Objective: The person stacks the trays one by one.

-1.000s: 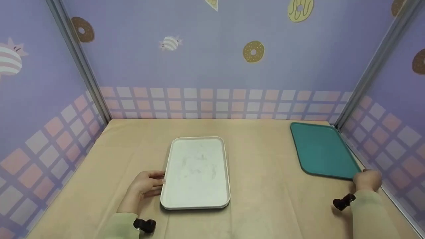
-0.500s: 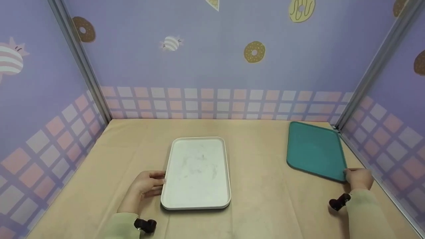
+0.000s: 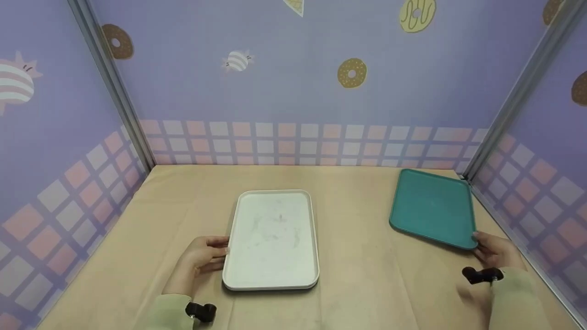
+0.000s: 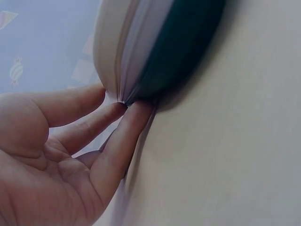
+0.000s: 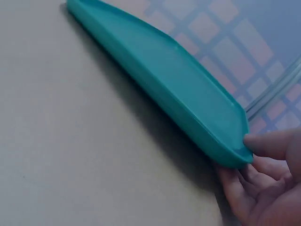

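A stack of trays stands left of the table's middle, with a white tray [image 3: 273, 238] on top. In the left wrist view a dark green tray [image 4: 183, 47] shows at the bottom of the stack, under pale rims. My left hand [image 3: 204, 254] touches the stack's left edge with spread, fairly straight fingers, the thumb by the white rim. At the back right lies a teal tray [image 3: 433, 206], turned slightly askew. My right hand [image 3: 497, 250] pinches its near right corner, thumb on the rim and fingers beneath. A shadow runs under the teal tray's near side [image 5: 155, 103].
A beige cloth [image 3: 357, 256] covers the table. Purple walls with printed sweets [image 3: 293, 91] enclose the back and both sides. A metal post [image 3: 509, 91] rises at the back right corner, close to the teal tray.
The teal tray's near edge has shifted left, turning the tray, and now sits farther from the right wall. My right hand has moved left with its corner. The left hand and stack have stayed put.
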Tool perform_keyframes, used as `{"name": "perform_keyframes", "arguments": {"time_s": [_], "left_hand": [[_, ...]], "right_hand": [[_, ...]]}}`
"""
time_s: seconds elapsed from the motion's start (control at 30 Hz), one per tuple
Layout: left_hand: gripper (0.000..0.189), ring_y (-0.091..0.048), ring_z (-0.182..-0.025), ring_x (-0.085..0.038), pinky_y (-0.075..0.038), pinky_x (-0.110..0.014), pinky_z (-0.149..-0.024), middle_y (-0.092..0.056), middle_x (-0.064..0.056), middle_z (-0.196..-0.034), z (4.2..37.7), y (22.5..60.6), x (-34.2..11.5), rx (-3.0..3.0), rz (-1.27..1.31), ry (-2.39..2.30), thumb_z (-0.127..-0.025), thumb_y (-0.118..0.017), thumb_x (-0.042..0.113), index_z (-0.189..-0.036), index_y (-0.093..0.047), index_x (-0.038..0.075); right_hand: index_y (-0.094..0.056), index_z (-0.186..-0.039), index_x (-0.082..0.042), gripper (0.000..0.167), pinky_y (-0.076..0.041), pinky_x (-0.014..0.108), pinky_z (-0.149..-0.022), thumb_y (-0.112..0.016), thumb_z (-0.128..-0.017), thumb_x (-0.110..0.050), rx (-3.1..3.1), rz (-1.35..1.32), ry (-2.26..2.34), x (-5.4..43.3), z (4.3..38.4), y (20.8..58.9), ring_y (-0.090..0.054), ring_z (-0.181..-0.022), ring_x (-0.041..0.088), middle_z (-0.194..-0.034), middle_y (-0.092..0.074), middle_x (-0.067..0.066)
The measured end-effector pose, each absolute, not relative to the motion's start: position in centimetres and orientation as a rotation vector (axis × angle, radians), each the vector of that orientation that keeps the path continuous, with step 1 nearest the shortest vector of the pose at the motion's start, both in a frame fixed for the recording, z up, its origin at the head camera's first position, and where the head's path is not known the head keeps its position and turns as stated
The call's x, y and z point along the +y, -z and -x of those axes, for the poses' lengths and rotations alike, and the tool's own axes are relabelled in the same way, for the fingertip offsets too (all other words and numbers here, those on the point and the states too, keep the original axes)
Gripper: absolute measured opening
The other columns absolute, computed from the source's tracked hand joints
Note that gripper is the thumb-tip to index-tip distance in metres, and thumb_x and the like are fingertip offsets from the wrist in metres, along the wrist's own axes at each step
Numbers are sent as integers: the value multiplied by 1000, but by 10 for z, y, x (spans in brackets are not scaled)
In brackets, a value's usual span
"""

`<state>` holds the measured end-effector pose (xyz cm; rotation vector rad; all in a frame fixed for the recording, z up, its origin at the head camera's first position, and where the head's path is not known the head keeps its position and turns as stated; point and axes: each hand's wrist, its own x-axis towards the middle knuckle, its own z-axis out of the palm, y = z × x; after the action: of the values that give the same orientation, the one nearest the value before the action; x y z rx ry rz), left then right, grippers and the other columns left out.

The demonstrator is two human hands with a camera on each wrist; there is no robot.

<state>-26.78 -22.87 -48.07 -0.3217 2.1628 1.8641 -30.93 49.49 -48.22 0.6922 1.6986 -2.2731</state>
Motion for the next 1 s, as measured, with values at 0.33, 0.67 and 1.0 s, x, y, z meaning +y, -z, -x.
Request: {"name": "perform_keyframes", "arguments": {"time_s": [0.33, 0.67, 1.0], "left_hand": [[52, -72, -94, -17, -64, -40, -86, -63, -25, -135, 267, 480, -228, 2178, 318, -1852, -97, -66, -1, -145, -49, -10], [52, -73, -94, -17, -64, -40, -85, -65, -24, -132, 267, 480, -227, 2171, 329, -1857, -96, -67, -1, -145, -51, -8], [53, -73, -95, -18, -64, -40, -85, -64, -24, -131, 268, 481, -229, 2182, 327, -1836, -98, -66, 1, -147, -49, -8]], "right_hand": [[-75, -76, -24, 33, -56, 20, -83, -64, -101, -6, 1448, -621, 2371, 491, 310, 485, -66, -83, 2, -83, -70, -9], [-74, -75, -26, 28, -56, 19, -89, -69, -99, -11, 1501, -671, 2368, 482, 308, 486, -66, -79, 2, -91, -69, -9], [-75, -72, -27, 37, -58, 20, -77, -63, -102, -8, 1512, -677, 2371, 476, 306, 481, -67, -77, 2, -77, -69, -10]]}}
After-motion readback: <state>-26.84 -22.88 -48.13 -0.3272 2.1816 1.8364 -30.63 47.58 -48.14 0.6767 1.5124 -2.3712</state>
